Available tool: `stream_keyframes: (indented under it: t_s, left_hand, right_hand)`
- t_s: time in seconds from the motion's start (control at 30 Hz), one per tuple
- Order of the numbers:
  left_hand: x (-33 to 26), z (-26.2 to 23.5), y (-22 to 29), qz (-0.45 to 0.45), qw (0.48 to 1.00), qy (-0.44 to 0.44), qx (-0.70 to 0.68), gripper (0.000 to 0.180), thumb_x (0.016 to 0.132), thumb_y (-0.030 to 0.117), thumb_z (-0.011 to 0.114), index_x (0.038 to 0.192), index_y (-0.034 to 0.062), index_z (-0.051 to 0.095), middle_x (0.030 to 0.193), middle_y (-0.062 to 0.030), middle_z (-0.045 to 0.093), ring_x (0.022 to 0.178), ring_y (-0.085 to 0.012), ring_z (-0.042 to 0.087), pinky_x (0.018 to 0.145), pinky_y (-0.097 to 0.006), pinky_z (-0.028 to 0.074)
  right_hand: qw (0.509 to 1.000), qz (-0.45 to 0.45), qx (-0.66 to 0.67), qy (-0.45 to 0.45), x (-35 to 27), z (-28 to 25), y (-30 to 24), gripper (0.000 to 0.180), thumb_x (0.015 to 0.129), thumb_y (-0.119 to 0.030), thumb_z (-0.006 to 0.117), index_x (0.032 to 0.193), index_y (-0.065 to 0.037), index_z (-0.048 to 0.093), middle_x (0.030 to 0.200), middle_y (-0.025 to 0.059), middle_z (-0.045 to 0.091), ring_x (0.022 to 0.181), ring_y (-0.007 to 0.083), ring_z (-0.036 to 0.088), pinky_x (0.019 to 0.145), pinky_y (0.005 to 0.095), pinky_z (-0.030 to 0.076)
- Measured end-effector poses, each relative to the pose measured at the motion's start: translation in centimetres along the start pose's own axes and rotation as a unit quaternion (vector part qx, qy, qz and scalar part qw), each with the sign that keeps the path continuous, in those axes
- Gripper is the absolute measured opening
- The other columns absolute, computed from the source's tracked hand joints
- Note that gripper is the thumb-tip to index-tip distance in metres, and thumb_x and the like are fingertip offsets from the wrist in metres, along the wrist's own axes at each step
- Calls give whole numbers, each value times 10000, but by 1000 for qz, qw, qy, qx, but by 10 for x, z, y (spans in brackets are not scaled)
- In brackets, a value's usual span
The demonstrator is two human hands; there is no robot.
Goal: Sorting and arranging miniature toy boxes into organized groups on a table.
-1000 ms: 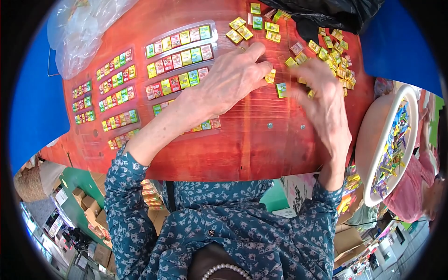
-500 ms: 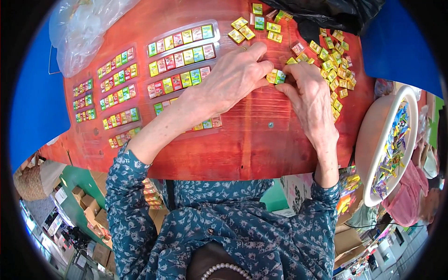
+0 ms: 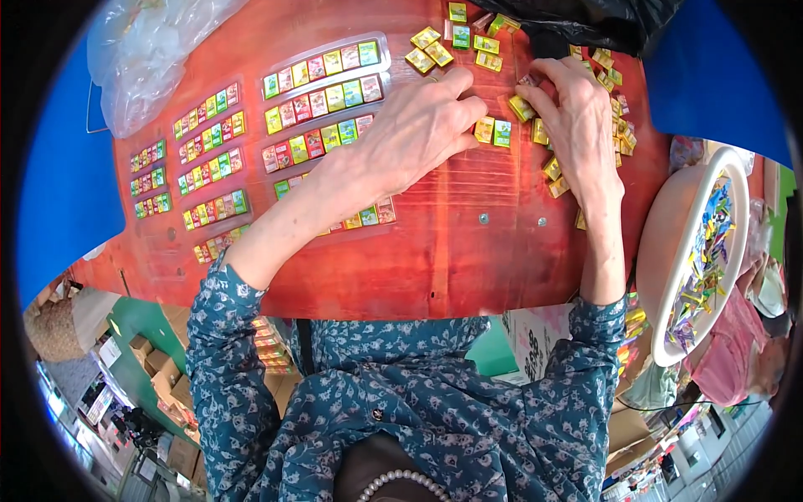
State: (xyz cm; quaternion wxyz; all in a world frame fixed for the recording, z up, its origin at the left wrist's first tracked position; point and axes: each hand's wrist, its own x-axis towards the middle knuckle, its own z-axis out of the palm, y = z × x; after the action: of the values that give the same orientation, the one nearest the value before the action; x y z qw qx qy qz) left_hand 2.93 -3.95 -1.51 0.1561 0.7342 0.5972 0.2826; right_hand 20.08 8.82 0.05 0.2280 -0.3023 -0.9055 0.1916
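- Head view, looking down: a reddish-brown wooden table [image 3: 435,251] fills the upper middle of the scene, with the person's two forearms in blue floral sleeves [image 3: 242,335] reaching away from the near edge.
- Left hand [image 3: 422,125]: lies palm down near the centre of the table, fingers curled and held close together; the fingertips touch a small yellow packet [image 3: 484,130] and a green packet [image 3: 502,133] lying side by side on the wood.
- Right hand [image 3: 577,117]: palm down just to the right of that pair, fingers bent and slightly spread; the index finger and thumb appear to pinch another yellow packet [image 3: 521,108]. Whether the packet is lifted off the table cannot be told.
- Loose packets [image 3: 623,134]: a scatter of yellow and green pieces lies beyond and right of the right hand, partly hidden by it; more loose ones [image 3: 456,38] lie at the far edge.
- Filled trays [image 3: 322,92]: clear plastic trays to the left hold neat rows of yellow, green and pink packets; the left forearm crosses over the nearest row. Further rows [image 3: 205,159] lie farther left.
- Clear plastic bag [image 3: 142,58]: crumpled at the far left corner of the table.
- Black bag [image 3: 585,17]: at the far edge, beyond the right hand.
- White round basin [image 3: 669,243]: off the table's right side, tilted, holding mixed coloured wrappers.
- Blue surfaces [image 3: 67,184] border the table on the left and far right.
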Motion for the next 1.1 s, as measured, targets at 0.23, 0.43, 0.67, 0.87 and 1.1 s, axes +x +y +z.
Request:
stream_keyframes:
  t_s: [0.23, 0.43, 0.67, 0.87, 1.1]
  left_hand:
    - [-4, -6, -3, -14, 999, -29, -10, 376, 786, 142, 767, 1081, -17, 595, 1002, -147, 538, 860, -336, 604, 730, -431, 489]
    - [-17, -29, 2, -48, 997, -23, -56, 470, 805, 50, 733, 1228, -39, 550, 1066, -154, 564, 884, -291, 631, 761, -381, 521]
    - [-35, -65, 10, -119, 989, 33, -82, 404, 858, -59, 632, 1258, -51, 574, 1036, -132, 573, 870, -205, 645, 748, -322, 542]
    - [-36, -61, 12, -70, 997, 7, -33, 467, 788, -20, 706, 1230, -73, 564, 1077, -180, 571, 908, -330, 610, 789, -395, 506]
    - [-29, -44, 8, -60, 997, -15, -43, 417, 776, -32, 706, 1161, -70, 552, 1076, -189, 550, 958, -399, 586, 798, -458, 472]
  right_hand:
    - [1000, -2, -10, 2, 4, 6, 2, 187, 821, -62, 716, 979, 25, 668, 867, 206, 637, 815, 407, 636, 708, 456, 507]
    - [999, -19, 22, 24, 6, 0, -9, 245, 811, -75, 732, 1008, 47, 654, 917, 199, 675, 822, 382, 660, 732, 427, 521]
    - [982, -119, 142, -29, -4, 15, -52, 320, 777, -20, 725, 1077, 19, 621, 934, 173, 658, 893, 371, 629, 784, 446, 517]
    - [975, -138, 154, -80, -4, 26, -58, 390, 746, 10, 726, 1112, 20, 593, 986, 177, 621, 949, 389, 590, 803, 455, 489]
    - [988, -79, 103, -85, -16, 9, -41, 426, 725, -4, 762, 1128, 21, 624, 996, 164, 622, 939, 376, 581, 830, 447, 490]
